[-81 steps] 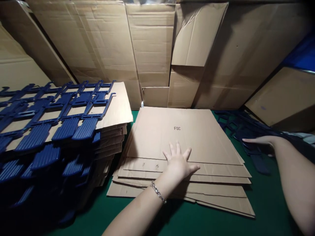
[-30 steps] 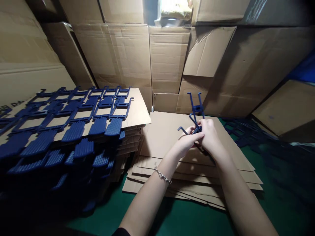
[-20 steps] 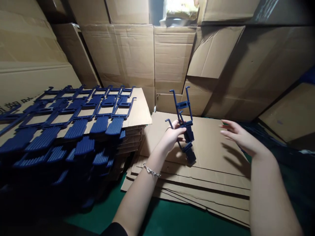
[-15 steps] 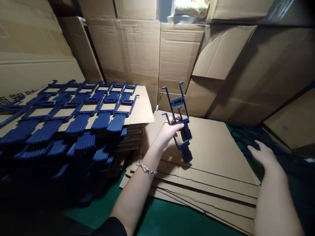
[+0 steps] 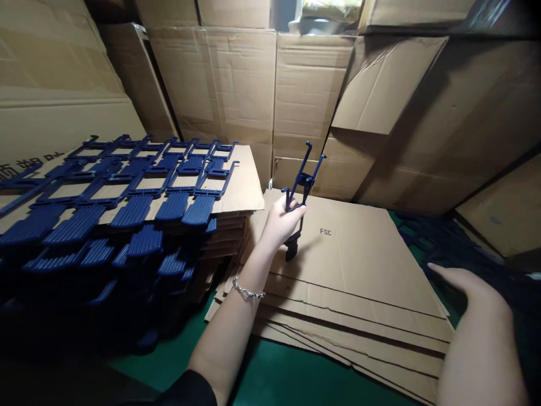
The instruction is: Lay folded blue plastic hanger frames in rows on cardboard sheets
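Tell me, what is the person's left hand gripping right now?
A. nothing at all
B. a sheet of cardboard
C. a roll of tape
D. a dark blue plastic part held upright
D: the left hand is closed around a dark blue plastic part, raised above the flat cardboard stack, while the right hand is open near the loose blue parts on the right.

Dark blue plastic hanger-type part (image 5: 301, 186): thin frame, two hooked prongs up top, ribbed tab at the bottom. Held roughly upright and edge-on, prongs tilting right, clear above the top sheet of the flat cardboard stack (image 5: 363, 265), near its left rear corner.
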### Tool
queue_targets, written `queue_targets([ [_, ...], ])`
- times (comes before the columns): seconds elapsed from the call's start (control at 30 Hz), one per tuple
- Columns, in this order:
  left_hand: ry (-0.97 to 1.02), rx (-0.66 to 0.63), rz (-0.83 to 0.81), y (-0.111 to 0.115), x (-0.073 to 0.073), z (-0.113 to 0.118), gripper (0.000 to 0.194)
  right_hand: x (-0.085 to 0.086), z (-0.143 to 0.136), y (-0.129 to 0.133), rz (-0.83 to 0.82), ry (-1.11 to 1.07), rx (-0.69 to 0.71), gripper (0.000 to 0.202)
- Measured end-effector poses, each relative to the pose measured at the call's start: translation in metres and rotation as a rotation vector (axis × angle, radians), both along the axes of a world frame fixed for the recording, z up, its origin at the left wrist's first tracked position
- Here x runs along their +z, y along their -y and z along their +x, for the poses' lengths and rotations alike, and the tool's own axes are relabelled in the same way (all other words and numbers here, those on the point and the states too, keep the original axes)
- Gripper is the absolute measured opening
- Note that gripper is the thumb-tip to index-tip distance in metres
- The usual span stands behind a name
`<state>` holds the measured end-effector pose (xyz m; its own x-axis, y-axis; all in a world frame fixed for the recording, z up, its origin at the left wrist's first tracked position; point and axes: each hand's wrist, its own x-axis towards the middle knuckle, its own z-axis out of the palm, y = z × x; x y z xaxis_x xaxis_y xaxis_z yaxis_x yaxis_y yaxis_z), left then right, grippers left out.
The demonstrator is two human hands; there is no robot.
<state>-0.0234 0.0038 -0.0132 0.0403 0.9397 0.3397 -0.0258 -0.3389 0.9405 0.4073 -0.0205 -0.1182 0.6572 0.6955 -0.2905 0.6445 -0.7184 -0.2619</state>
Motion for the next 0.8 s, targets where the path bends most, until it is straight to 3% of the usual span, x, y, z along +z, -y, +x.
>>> queue_targets([
  [0.1,0.029,-0.02,-0.001,-0.002,-0.002,-0.002,0.032,0.003,-0.011,0.014,0.05,0.042,-0.329,0.092],
  [0.17,0.039,-0.036,-0.005,-0.003,-0.002,-0.003,0.032,-0.004,-0.017,0.021,0.077,0.026,-0.414,0.104],
  [0.3,0.053,-0.044,0.001,-0.002,-0.002,-0.004,0.032,-0.02,-0.019,0.021,-0.025,-0.069,-0.388,0.107],
  [0.57,0.074,-0.082,0.025,0.0,-0.001,-0.006,0.033,-0.035,-0.006,0.02,0.24,0.074,-0.562,0.107],
  [0.67,0.066,-0.099,0.003,0.0,-0.001,-0.004,0.033,-0.039,-0.006,0.02,0.198,0.087,-0.531,0.107],
  [0.8,0.086,-0.116,-0.01,-0.003,-0.004,0.001,0.034,-0.029,-0.005,0.019,0.054,0.011,-0.463,0.107],
])
